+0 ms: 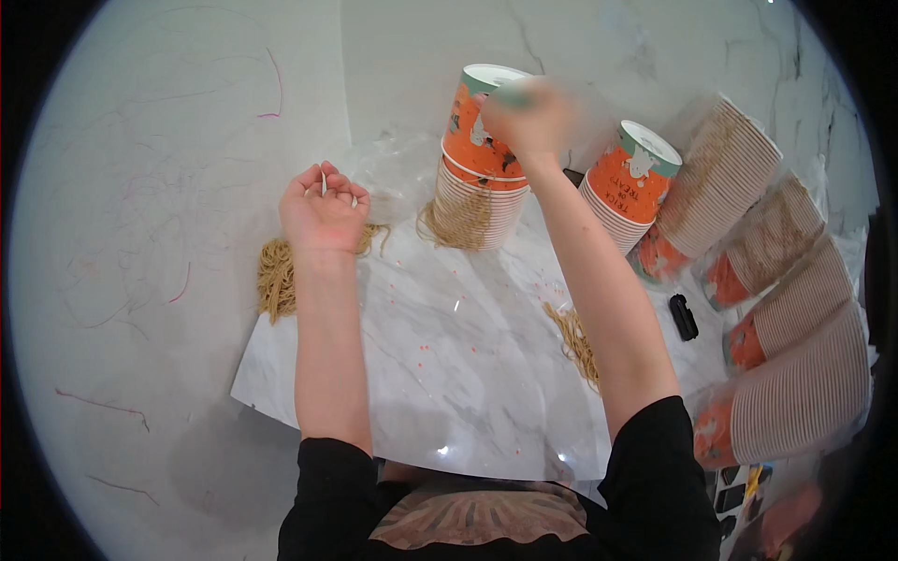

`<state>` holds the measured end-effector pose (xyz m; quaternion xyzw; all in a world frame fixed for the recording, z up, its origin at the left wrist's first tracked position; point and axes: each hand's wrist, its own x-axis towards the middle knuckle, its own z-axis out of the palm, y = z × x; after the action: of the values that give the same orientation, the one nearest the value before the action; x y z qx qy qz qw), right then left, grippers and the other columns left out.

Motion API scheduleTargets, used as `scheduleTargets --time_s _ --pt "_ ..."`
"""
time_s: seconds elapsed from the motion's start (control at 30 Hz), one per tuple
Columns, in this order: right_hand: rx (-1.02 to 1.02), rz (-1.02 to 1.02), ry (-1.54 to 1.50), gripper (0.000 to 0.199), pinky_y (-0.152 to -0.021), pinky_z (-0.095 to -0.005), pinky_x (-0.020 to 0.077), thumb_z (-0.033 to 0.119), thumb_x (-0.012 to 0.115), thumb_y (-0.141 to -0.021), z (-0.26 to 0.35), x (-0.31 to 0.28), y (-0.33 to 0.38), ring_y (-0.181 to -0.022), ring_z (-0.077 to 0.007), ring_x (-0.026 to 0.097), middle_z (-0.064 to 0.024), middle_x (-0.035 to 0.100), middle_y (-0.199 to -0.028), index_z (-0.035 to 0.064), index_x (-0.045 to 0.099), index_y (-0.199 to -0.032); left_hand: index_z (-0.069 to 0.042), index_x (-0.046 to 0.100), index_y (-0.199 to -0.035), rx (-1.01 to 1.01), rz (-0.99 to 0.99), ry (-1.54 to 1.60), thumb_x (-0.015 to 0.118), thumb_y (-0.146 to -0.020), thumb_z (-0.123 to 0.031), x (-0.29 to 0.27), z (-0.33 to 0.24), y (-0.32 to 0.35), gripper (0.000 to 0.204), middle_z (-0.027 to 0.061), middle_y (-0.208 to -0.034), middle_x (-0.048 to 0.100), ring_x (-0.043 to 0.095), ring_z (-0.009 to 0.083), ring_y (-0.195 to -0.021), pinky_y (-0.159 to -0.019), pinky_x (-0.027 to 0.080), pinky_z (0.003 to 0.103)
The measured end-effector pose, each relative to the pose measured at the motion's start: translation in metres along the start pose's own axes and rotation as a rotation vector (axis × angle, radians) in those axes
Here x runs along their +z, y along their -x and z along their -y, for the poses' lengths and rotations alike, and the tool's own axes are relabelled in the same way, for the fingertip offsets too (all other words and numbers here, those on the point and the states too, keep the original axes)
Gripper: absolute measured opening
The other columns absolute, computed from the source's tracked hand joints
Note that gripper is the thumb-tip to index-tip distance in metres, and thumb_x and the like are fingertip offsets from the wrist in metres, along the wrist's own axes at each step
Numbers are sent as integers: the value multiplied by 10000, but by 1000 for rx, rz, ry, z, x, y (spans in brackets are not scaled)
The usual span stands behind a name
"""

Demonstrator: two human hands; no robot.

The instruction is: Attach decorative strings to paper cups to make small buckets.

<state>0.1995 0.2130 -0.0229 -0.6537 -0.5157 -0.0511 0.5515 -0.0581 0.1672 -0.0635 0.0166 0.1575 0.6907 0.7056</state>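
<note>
Palm up, my left hand (325, 208) hovers over the table's far left with its fingers loosely curled and apart, and I see nothing in them. A bundle of tan twine handles (277, 279) lies beside its wrist. My right hand (531, 120) is against the upper right side of an orange and green paper bucket (477, 140), which tops an upside-down nested stack. Its fingers are blurred, so their grip is unclear. Lower down, tan twine (458, 213) hangs on the stack's pale rims. Close to my right forearm stands another bucket stack (636, 178).
Several plastic-wrapped bucket stacks (716, 178) line the right side. A black marker-like object (683, 318) lies near them. More twine (572, 341) rests by my right forearm. Clear plastic (393, 173) is crumpled behind my left hand. Small orange bits dot the marbled table (449, 374).
</note>
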Motion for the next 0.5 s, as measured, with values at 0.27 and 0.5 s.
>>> scheduleTargets --time_s 0.27,0.5 --pt "-43 -76 21 815 -996 -528 448 486 900 -680 -11 11 5 -1338 -444 278 -290 307 -1385 44 488 -1227 -105 500 -1072 -27 -31 -5 549 -913 -112 0 4 -3 167 -31 -944 574 513 90 -774 -784 389 345" --pt "-7 -15 41 921 -1092 -497 365 552 889 -690 -11 10 11 -1356 -433 240 -270 250 -1435 22 457 -1308 -96 510 -1068 -9 -29 0 545 -918 -106 0 3 1 154 -27 -951 575 509 91 -777 -786 385 347"
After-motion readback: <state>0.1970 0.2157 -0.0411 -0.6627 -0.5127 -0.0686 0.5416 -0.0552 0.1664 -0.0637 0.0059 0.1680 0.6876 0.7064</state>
